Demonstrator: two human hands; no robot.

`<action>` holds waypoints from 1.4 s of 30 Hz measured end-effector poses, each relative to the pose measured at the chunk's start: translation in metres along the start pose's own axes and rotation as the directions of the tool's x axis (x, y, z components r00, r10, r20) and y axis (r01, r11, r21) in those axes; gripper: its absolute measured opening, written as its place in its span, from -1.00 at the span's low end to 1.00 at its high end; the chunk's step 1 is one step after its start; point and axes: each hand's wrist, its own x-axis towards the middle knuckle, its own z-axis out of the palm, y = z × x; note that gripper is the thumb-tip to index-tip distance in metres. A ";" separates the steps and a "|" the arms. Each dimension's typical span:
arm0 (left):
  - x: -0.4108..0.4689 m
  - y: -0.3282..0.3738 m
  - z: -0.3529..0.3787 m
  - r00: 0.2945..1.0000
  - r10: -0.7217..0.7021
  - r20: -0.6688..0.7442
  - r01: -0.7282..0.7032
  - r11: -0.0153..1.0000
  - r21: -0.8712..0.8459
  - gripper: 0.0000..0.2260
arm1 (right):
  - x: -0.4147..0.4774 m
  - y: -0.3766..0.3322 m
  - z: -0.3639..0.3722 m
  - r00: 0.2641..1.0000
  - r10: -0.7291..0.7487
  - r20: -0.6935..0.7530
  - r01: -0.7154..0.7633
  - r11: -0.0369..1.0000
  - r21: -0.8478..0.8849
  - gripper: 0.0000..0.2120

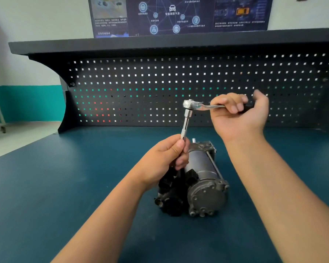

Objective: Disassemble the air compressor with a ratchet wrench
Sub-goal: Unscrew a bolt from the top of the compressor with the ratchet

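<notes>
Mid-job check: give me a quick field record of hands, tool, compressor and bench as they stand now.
left hand: grips the lower end of the extension bar
right hand: holds the ratchet wrench by its handle
tool pose: bar near upright, handle roughly level
air compressor: lies on its side on the table, under the left hand
tip contact: hidden by the left hand, cannot tell
behind: pegboard

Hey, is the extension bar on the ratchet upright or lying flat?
Upright, leaning slightly: the extension bar drops from the ratchet wrench head into the left hand, above the air compressor.
</notes>
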 end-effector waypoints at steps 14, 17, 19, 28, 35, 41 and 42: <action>-0.003 0.001 0.007 0.988 0.000 -0.153 0.019 0.993 0.118 -0.73 | -0.063 0.050 0.019 0.639 -0.392 0.662 0.769 0.288 -0.571 -0.69; -0.001 -0.001 0.005 0.995 0.038 -0.096 -0.032 0.997 0.066 -0.61 | -0.056 0.045 0.017 0.751 -0.371 0.546 0.660 0.423 -0.621 -0.63; -0.001 -0.003 0.004 0.995 0.054 -0.084 -0.053 0.998 0.014 -0.70 | -0.046 0.038 0.017 0.824 -0.347 0.447 0.559 0.623 -0.547 -0.57; -0.001 -0.004 0.000 0.999 0.037 -0.003 -0.037 0.999 0.012 -0.73 | 0.003 0.002 -0.001 0.990 0.137 0.032 -0.138 0.989 0.056 -0.48; -0.002 -0.004 0.001 0.997 0.074 -0.001 -0.074 0.997 0.024 -0.76 | -0.012 0.029 0.003 0.982 0.029 0.184 0.036 0.939 -0.342 -0.56; 0.000 -0.007 0.001 0.990 0.068 -0.126 -0.057 0.995 0.085 -0.63 | -0.040 0.050 0.002 0.615 -0.229 0.755 0.786 0.101 -0.610 -0.66; -0.001 -0.007 0.000 0.990 0.060 -0.128 -0.047 0.993 0.106 -0.61 | -0.041 0.053 0.002 0.601 -0.191 0.776 0.792 0.018 -0.610 -0.68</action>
